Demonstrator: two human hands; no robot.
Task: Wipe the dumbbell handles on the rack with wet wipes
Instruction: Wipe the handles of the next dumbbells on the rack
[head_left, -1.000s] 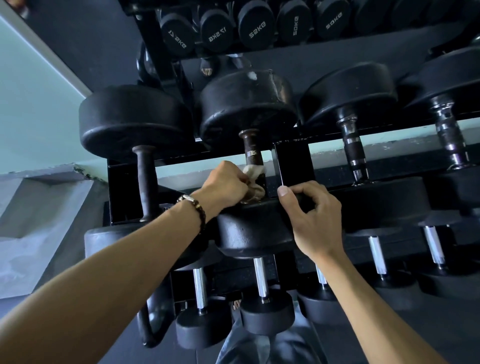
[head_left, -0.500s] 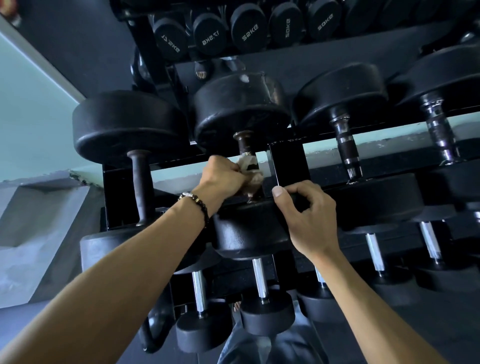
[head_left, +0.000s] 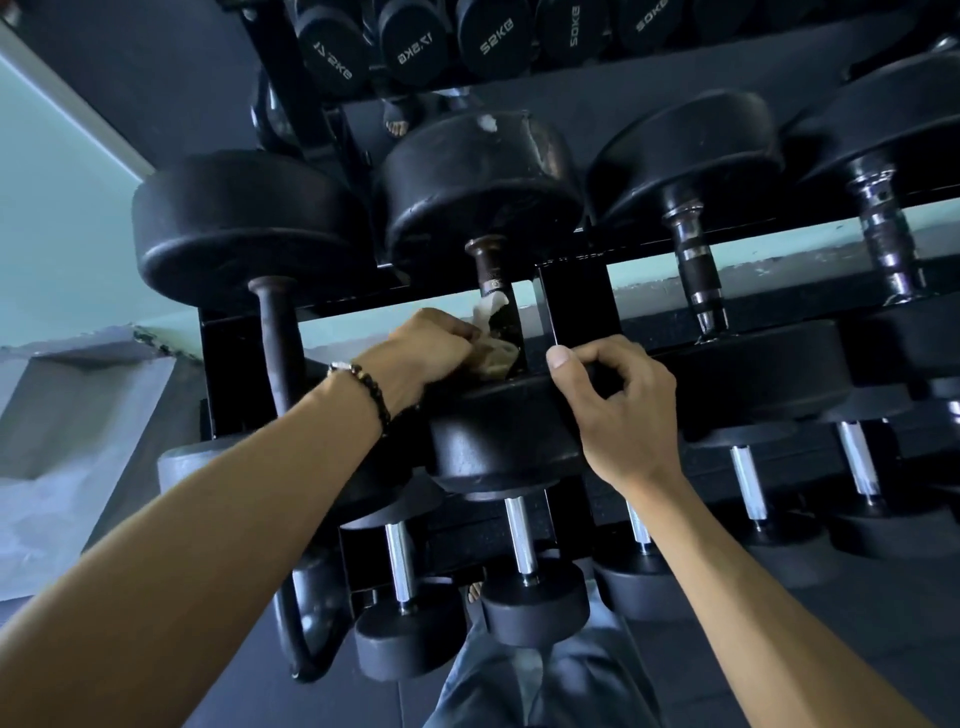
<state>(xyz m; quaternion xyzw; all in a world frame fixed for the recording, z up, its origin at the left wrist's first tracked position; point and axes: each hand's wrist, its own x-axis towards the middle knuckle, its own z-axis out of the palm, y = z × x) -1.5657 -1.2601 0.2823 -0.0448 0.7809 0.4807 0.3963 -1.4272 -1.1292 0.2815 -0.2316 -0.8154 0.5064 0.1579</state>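
Dumbbell heads (head_left: 483, 192): black rubber, matt, scuffed, with a pale chipped spot on the upper rim. Centre handle (head_left: 491, 270): dark, dull metal, brownish and tarnished, ringed by a bright band. Wet wipe (head_left: 493, 353): soft off-white cloth, crumpled and dingy. Left handle (head_left: 278, 343): matt, dark, rough-looking metal. Right handles (head_left: 698, 275): glossy chromed steel with dark bands. Lower-tier handles (head_left: 519, 535): bright, smooth chrome. Rack frame (head_left: 576, 296): black painted metal, semi-gloss. Wrist bracelet (head_left: 371, 392): dark glossy beads with a metallic piece. Trousers (head_left: 519, 691): grey woven cloth.
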